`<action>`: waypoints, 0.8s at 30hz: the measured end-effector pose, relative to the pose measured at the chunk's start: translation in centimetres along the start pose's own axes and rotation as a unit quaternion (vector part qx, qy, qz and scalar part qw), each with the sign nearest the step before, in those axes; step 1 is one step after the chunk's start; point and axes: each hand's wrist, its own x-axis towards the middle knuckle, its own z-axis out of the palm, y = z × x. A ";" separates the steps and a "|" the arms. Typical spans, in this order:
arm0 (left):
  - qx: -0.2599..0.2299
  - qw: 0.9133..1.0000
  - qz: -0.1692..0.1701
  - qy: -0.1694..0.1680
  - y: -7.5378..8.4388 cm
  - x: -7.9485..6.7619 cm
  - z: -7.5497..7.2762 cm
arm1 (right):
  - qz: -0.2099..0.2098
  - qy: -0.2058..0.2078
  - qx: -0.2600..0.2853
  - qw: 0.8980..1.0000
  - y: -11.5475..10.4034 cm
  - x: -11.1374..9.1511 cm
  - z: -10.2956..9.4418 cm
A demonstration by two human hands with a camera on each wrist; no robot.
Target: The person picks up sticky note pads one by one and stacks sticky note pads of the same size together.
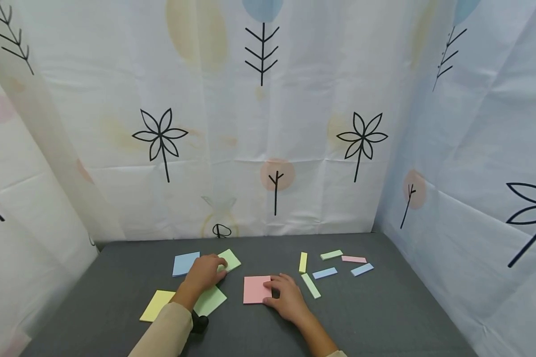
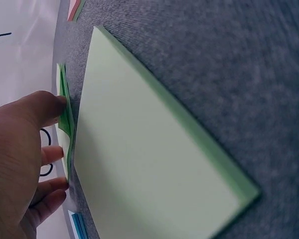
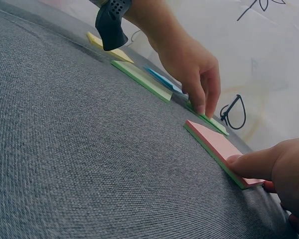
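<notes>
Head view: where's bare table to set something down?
Bare: beyond the pink pad, between the far green pad and yellow strip; left of the yellow pad; right of the rightmost blue strip. Crowded: around the left hand, by the blue pad and near green pad.

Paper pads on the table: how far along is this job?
Perhaps partway. Looks done: strips lie apart at right, and the pink pad shows a green layer beneath. In hand: the left hand grips the far green pad; the right hand holds the pink pad. Probably remaining: blue pad, yellow pad and near green pad, lying separately with no fingers on them.
</notes>
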 end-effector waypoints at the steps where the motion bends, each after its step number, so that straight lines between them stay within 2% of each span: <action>1: 0.001 1.000 -0.002 0.001 0.0 0.0 0.0 | 0.000 0.000 0.001 1.000 0.0 0.0 0.0; 8: -0.023 0.999 -0.033 -0.005 -0.1 -0.1 0.1 | -0.005 0.001 -0.002 1.000 0.0 0.0 0.0; 14: -0.046 0.998 -0.042 -0.011 -0.1 -0.4 -0.1 | -0.004 0.002 -0.008 1.000 0.0 0.1 0.0; 24: -0.026 0.998 -0.056 -0.022 -0.2 -0.7 -0.2 | -0.004 0.000 0.000 1.000 -0.1 0.0 0.0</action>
